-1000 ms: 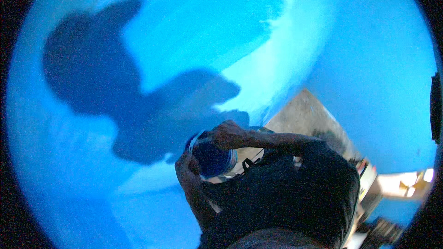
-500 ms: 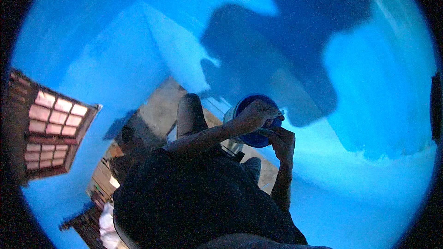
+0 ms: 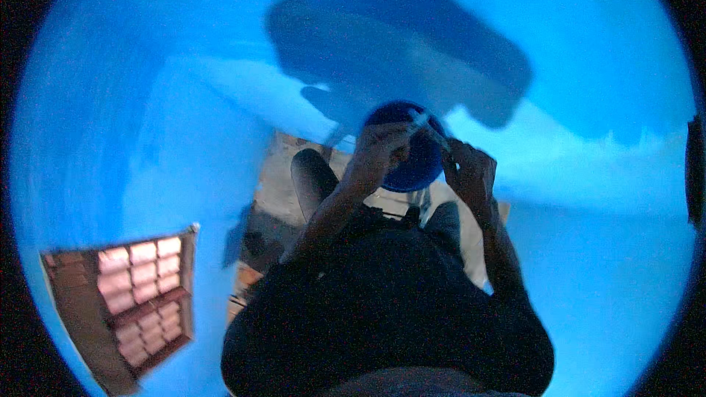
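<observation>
Left grip over bucket, blue wall ahead, window leftward

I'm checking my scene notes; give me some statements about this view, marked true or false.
The bare left hand and bare right hand are both at the round dark-blue bucket. True.
The brown-framed window with pinkish panes is at the picture's lower right. False: it is at the lower left.
A dark shadow falls on the bright-blue wall. True.
The cloth top the person wears is white. False: it is dark.
</observation>
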A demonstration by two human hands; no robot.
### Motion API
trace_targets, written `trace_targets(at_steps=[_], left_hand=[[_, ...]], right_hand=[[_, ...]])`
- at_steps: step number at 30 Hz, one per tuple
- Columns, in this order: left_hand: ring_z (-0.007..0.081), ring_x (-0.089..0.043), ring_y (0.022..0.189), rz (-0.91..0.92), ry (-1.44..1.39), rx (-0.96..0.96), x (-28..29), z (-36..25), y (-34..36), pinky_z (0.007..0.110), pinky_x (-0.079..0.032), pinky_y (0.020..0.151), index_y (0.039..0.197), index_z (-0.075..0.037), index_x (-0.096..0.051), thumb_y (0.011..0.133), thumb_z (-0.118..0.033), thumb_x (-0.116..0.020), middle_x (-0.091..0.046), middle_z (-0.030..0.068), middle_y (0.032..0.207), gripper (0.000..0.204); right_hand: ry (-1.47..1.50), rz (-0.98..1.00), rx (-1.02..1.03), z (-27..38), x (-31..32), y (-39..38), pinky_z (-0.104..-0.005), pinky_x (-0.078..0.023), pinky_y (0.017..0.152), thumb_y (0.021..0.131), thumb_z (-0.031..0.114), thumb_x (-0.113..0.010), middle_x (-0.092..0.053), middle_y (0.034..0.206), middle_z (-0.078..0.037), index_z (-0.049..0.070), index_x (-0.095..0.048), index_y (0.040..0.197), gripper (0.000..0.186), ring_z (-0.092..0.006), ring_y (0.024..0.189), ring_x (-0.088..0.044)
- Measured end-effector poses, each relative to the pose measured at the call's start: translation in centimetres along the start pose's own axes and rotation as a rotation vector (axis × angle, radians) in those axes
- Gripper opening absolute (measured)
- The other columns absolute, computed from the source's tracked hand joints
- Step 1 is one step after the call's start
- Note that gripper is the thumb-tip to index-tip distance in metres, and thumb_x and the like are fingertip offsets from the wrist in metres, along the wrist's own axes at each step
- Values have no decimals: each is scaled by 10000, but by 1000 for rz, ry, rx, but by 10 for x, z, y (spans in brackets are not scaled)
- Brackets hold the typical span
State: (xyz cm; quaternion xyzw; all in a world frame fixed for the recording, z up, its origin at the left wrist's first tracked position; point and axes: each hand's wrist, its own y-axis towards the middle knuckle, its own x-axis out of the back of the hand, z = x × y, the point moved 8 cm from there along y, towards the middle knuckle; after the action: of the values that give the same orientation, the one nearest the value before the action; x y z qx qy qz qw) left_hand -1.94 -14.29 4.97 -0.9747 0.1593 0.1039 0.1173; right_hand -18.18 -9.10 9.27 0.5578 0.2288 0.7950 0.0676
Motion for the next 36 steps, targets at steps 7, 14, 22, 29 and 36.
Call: trace_targets(at_steps=[7, 14, 22, 29, 36], left_hand=[[53, -301, 450, -63, 108, -199, 61, -8, -1, 234, -222, 424, 875, 34, -636, 861, -131, -526, -397, -35, 551, 199], [71, -305, 443, -234, -47, -63, 72, 4, 24, 255, -215, 417, 921, 56, -595, 847, -102, -533, -395, -17, 550, 185], [83, -299, 445, -147, 88, -127, 50, 4, -23, 258, -217, 420, 963, 66, -601, 870, -115, -529, -383, -20, 554, 216], [58, -293, 438, -11, -152, -54, 37, 18, -1, 227, -220, 401, 962, 60, -606, 880, -109, -523, -397, -29, 560, 205], [52, -337, 440, -143, 65, 13, 39, 27, -26, 214, -242, 387, 958, 48, -624, 881, -93, -522, -428, -23, 570, 191]], right_hand=[[82, 91, -161, 36, -35, 21, -405, -457, 503, 772, 190, -663, -615, 651, -132, 56, -634, 829, 148, -308, 534, -600], [525, 214, -192, 28, -79, 38, -429, -481, 553, 768, 244, -669, -626, 651, -157, 60, -665, 764, 183, -334, 602, -627], [639, 216, -107, 42, -68, -5, -427, -482, 577, 782, 268, -665, -634, 664, -160, 62, -673, 793, 206, -339, 618, -629], [187, 205, -59, 10, -51, -6, -449, -468, 555, 809, 226, -626, -601, 653, -118, 67, -603, 866, 171, -317, 592, -622], [46, 20, -52, 7, -50, -23, -455, -470, 583, 808, 219, -621, -624, 705, -93, 91, -549, 995, 238, -291, 621, -625]])
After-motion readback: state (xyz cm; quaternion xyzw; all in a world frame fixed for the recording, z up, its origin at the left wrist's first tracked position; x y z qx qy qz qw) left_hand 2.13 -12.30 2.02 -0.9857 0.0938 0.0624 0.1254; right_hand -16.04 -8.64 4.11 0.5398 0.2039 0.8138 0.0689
